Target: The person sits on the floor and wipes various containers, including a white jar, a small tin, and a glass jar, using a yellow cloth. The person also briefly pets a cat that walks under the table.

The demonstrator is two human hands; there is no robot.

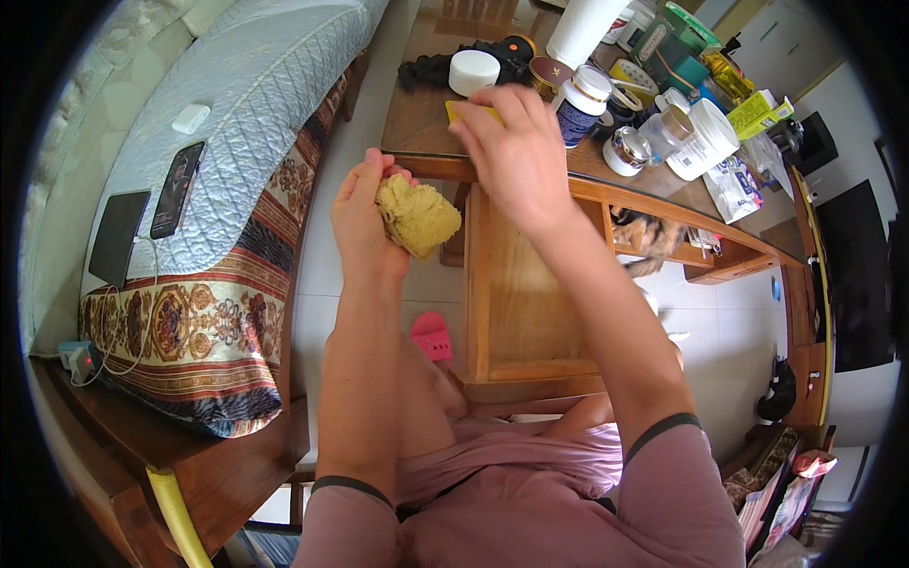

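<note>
A fuzzy yellow-green cloth sits bunched in my left hand, which is raised beside the front left corner of the glass-topped wooden table. Over that table, my right hand has its fingers bent about a small yellow piece. Most of this piece is hidden by the fingers, so its kind is unclear. Just beyond the fingers stands a white round jar. A white supplement bottle with a dark label is close to the right of the hand. Below my forearms a wooden drawer is pulled out.
Several jars, including a large white tub, and boxes crowd the table's right side. A calico cat is beneath the tabletop; a black cat is farther right. At left, a quilted seat holds a phone.
</note>
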